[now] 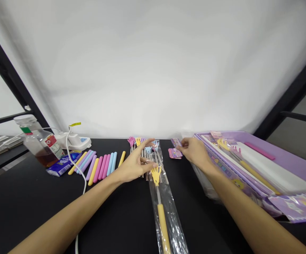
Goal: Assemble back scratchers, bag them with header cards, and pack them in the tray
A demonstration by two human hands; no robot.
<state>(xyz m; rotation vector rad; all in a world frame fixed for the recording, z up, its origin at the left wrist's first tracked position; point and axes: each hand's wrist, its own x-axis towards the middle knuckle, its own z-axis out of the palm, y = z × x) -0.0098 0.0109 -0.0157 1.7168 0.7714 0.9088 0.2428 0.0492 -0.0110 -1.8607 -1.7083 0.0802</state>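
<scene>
A yellow back scratcher [162,222] lies in a long clear plastic sleeve [172,208], its hand-shaped head pointing away from me. My left hand [133,164] is over the sleeve's far end, thumb and fingers spread apart, the thumb close to the yellow head. My right hand [195,150] pinches at a small purple card [176,142] beside a little stack of pink and purple cards [175,153]. Behind my left hand, more scratcher heads in pink [131,141], yellow, purple and blue rest with metal rods, partly hidden.
Several coloured handles [98,169] are lined up at left. Beyond them are a blue packet [63,165], a glass bottle [40,143], a white power strip [80,143] and a cable [85,183]. At right, a purple display box [256,139] holds packed scratchers.
</scene>
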